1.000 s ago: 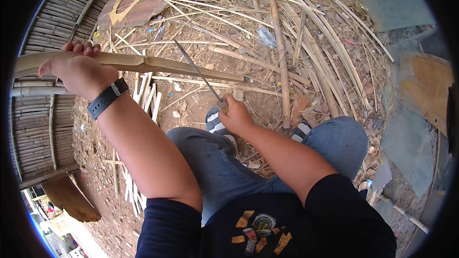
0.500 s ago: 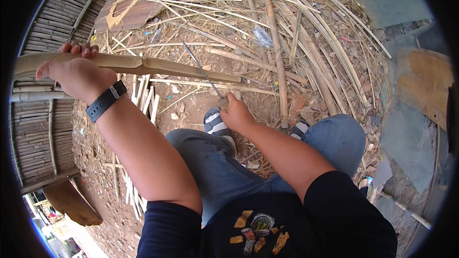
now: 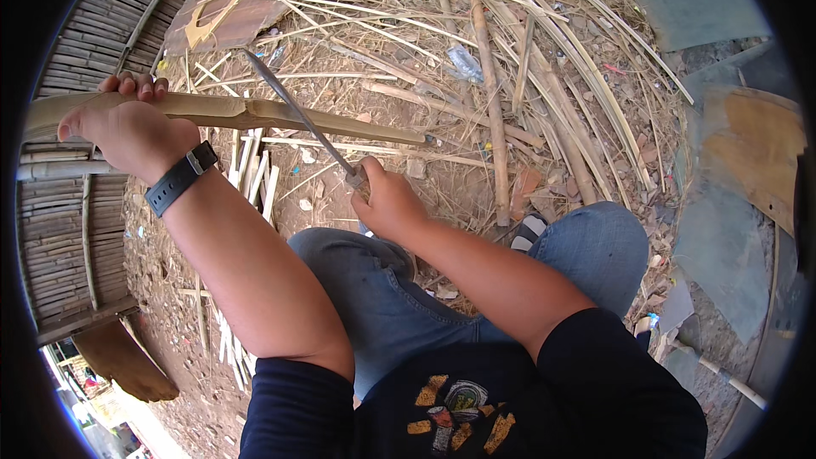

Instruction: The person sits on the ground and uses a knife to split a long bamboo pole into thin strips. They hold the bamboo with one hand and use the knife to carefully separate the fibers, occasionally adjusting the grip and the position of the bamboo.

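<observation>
Bamboo, a long pale split strip (image 3: 255, 115), looks stiff and light; left hand (image 3: 123, 123) clenches its end, right hand (image 3: 387, 204) clasps a grey metal blade (image 3: 297, 115).

Bare dirt (image 3: 323, 195) lies open between the bamboo pole (image 3: 255, 112) and the knees. Loose bamboo strips (image 3: 527, 42) clutter the ground ahead; a woven bamboo wall (image 3: 76, 59) closes the left side.

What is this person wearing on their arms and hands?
Both hands are bare, no gloves. The left hand has a black wristwatch strapped at the wrist; the right hand wears nothing. Short dark navy sleeves end above the elbows, leaving both forearms uncovered.
</observation>
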Available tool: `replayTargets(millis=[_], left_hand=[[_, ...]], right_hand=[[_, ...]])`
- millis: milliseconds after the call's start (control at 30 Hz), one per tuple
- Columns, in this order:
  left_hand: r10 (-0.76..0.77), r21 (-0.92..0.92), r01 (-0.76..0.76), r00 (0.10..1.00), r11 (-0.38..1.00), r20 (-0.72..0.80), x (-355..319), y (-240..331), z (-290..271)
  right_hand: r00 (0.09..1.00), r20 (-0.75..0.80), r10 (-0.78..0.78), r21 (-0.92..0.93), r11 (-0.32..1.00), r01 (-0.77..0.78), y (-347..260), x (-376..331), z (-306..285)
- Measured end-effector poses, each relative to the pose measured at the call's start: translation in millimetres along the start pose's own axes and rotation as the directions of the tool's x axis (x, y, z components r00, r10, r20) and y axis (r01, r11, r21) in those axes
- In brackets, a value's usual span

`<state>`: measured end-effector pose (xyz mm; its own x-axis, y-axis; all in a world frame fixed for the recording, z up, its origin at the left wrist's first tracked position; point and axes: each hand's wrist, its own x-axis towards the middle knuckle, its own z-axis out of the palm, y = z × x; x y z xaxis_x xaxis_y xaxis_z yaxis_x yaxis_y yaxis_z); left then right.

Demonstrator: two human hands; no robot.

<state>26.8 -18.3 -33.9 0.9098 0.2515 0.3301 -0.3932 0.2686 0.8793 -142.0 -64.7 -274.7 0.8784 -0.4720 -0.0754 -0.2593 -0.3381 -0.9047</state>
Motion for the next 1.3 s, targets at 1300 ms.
replayTargets(millis=[1300], left_hand=[[0.001, 0.031, 0.003, 0.99, 1.0, -0.144, 38.3, -16.9, -28.6]], right_hand=[[0.999, 0.03, 0.02, 0.008, 1.0, -0.02, 74.1, 14.8, 18.1]])
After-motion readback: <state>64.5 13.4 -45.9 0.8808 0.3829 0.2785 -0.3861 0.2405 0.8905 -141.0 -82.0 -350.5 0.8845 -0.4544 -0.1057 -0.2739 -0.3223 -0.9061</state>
